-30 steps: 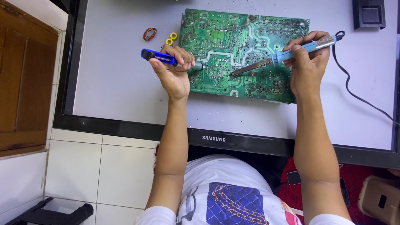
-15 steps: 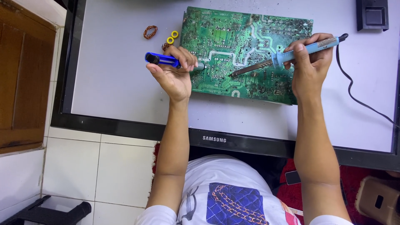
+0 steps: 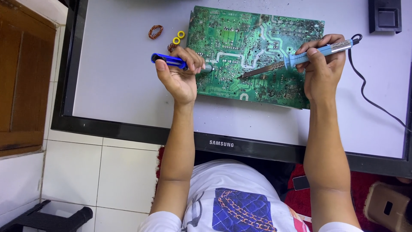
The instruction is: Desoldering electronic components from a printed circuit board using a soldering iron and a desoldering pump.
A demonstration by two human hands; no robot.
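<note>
A green circuit board (image 3: 240,30) lies solder side up on a flat white screen panel (image 3: 111,81). My right hand (image 3: 322,71) grips a light-blue soldering iron (image 3: 300,58), its dark tip touching the middle of the board. My left hand (image 3: 180,75) holds a dark-blue desoldering pump (image 3: 171,61) sideways, its grey nozzle at the board's left edge. A black cord (image 3: 369,94) runs from the iron off to the right.
A copper wire coil (image 3: 155,31) and two small yellow rings (image 3: 178,37) lie on the panel left of the board. A black box (image 3: 385,16) sits at the top right. White floor tiles (image 3: 73,172), a wooden cabinet (image 3: 21,73) and a black stand (image 3: 47,217) are at the left.
The view has shifted slightly. Both hands stay on their tools; the iron tip and pump nozzle remain at almost the same places on the board.
</note>
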